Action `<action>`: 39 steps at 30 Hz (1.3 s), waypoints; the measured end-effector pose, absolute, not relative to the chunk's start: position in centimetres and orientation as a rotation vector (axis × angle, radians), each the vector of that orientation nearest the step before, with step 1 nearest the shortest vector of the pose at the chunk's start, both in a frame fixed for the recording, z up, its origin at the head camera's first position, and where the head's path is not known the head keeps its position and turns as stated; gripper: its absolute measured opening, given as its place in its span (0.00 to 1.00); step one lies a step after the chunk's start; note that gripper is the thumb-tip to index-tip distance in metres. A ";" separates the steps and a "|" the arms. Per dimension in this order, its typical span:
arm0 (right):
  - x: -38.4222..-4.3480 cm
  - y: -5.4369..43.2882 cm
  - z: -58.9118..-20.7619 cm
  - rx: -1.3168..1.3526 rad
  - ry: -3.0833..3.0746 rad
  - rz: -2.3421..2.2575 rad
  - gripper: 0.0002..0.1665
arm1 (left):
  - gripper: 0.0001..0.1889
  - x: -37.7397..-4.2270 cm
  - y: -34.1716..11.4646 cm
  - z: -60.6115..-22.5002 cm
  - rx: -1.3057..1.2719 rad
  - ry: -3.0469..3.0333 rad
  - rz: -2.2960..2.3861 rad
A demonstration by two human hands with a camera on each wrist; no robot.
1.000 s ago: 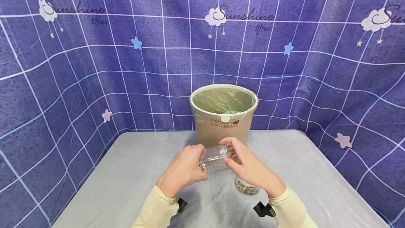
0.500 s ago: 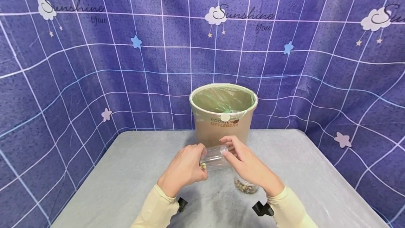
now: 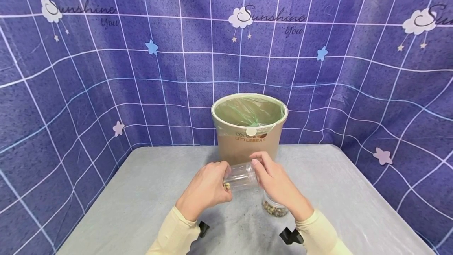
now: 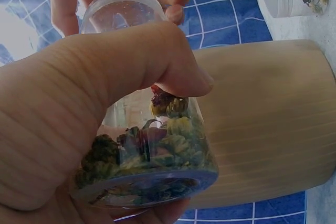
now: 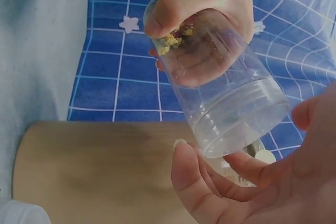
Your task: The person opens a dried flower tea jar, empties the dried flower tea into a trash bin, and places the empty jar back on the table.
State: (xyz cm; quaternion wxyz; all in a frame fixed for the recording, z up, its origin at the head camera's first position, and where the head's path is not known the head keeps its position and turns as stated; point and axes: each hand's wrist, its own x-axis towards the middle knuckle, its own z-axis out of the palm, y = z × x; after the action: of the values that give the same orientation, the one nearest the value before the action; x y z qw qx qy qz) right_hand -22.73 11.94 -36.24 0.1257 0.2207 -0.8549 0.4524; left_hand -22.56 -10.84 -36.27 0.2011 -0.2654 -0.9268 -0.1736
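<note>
My left hand (image 3: 205, 185) grips a clear jar (image 3: 240, 177) near its base, tilted on its side above the table. Dried flowers (image 4: 163, 145), yellow, green and dark red, lie in the base end. The clear rim end (image 5: 241, 116) points toward my right hand (image 3: 277, 180). That hand's fingers and thumb spread loosely around the rim end; small gaps show beside it in both wrist views. Below my right hand stands a second clear jar (image 3: 274, 209) of dried flower pieces, its top partly hidden in the head view.
Just behind the hands stands a beige bin (image 3: 247, 150) lined with a green bag (image 3: 253, 111). The grey table (image 3: 152, 192) has small dark specks near its front. A blue gridded cloth (image 3: 184, 66) hangs around the back and sides.
My right hand has turned around the jar's rim end, its thumb moving up and its wrist slightly left. The left hand and the jar hold their place.
</note>
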 end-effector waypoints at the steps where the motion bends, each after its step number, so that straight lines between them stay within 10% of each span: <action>1: -22.7 11.9 -36.3 0.631 -2.497 1.323 0.17 | 0.22 -22.6 -10.8 -36.3 -0.740 -2.590 -0.486; 39: -22.6 11.2 -36.6 0.446 -2.616 1.179 0.20 | 0.22 -22.5 -10.7 -36.3 -0.751 -2.561 -0.463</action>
State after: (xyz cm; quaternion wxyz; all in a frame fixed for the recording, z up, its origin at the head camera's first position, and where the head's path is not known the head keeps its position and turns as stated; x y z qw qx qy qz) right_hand -22.56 11.18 -36.61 0.1186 0.1524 -0.8945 0.4033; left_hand -22.48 -10.70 -36.34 0.2148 -0.2708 -0.9234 -0.1669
